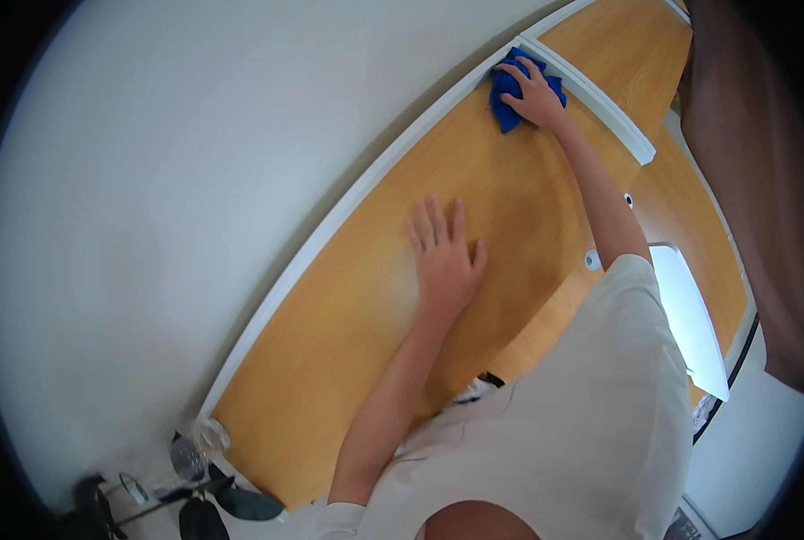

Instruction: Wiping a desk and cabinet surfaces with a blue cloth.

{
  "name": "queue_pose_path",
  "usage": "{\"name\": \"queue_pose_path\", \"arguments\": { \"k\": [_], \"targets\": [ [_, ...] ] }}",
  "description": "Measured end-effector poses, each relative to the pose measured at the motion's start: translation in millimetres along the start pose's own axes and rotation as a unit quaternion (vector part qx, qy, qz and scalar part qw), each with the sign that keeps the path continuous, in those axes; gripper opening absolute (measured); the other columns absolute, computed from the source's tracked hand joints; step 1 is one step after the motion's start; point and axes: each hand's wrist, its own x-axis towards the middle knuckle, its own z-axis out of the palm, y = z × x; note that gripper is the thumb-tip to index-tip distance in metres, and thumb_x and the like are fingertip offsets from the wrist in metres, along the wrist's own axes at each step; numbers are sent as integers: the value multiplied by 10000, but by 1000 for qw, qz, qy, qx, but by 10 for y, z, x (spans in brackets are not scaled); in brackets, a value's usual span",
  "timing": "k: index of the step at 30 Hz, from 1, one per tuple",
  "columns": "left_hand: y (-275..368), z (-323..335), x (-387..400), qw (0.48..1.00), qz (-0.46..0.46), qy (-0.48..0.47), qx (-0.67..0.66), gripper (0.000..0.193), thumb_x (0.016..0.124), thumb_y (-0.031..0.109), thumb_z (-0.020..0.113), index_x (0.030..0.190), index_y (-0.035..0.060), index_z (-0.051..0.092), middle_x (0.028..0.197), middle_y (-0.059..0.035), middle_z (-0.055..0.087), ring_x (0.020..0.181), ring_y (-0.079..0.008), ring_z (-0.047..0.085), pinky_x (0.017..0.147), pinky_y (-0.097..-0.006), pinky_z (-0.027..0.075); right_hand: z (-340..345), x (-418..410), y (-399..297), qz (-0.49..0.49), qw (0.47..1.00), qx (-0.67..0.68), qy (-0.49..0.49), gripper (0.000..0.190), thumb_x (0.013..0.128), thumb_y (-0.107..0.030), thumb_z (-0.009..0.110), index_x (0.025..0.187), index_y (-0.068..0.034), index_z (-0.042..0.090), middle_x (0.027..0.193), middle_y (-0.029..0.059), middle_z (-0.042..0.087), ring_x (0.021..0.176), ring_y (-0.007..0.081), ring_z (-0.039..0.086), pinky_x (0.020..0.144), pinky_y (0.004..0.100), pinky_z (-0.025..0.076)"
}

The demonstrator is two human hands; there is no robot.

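Note:
Under my right hand [536,98] is a bunched blue cloth [504,111], pressed into the far corner of a wood-grain desktop [321,337], where two white raised edges meet. The fingers are spread and bent over the cloth, with parts of it showing around them. My left hand [446,266] rests palm down near the middle of the desktop, fingers apart, holding nothing. Its arm reaches in from the lower part of the view.
A white divider [598,101] separates this desktop from another wooden surface [618,47]. At right stand a white panel [689,317] and a brown curtain [746,169]. Dark plant leaves [247,503] and a clear plastic bottle [186,455] are at the lower left, beside the wall [172,202].

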Motion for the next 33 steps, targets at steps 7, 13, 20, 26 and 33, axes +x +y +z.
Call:
{"name": "queue_pose_path", "arguments": {
  "k": [7, 13, 20, 26, 33],
  "targets": [
    [6, 65, 712, 999, -26, 28, 32, 700, 964, 422, 552, 1531, 48, 383, 1592, -294, 268, 1495, -470, 196, 1224, -585, 131, -37, 99, 186, -59, 997, 25, 45, 637, 887, -325, 659, 1480, -284, 428, 1521, 210, 402, 1340, 428, 475, 1116, 459, 417],
    [-81, 160, 599, 999, -24, 41, -14, 688, 963, 425, 550, 1537, 80, 390, 1611, -254, 262, 1509, -427, 197, 1236, -553, 132, -250, -297, 330, 17, 1000, 13, 13, 605, 902, -279, 639, 1475, -256, 447, 1520, 210, 404, 1384, 409, 428, 1134, 442, 393],
    [-132, 165, 550, 999, -43, 27, 12, 691, 976, 444, 527, 1560, 114, 360, 1625, -223, 254, 1530, -385, 158, 1250, -529, 108, -355, -1148, 413, 69, 995, -11, 68, 592, 887, -207, 648, 1452, -214, 470, 1524, 217, 387, 1375, 444, 423, 1126, 466, 396],
    [-65, 196, 555, 998, -36, 24, 42, 698, 993, 472, 493, 1577, 129, 323, 1632, -215, 247, 1532, -376, 162, 1249, -531, 111, -704, -1678, 312, 175, 982, -53, 42, 602, 889, -269, 648, 1461, -232, 462, 1551, 190, 361, 1342, 432, 469, 1077, 490, 445],
    [-51, 222, 589, 995, -21, 14, 95, 701, 998, 485, 482, 1578, 126, 318, 1629, -223, 248, 1528, -395, 160, 1245, -539, 116, -596, -1014, 56, 138, 985, -102, -12, 654, 879, -413, 648, 1482, -251, 452, 1569, 169, 363, 1439, 370, 370, 1085, 507, 443]
  ]
}}
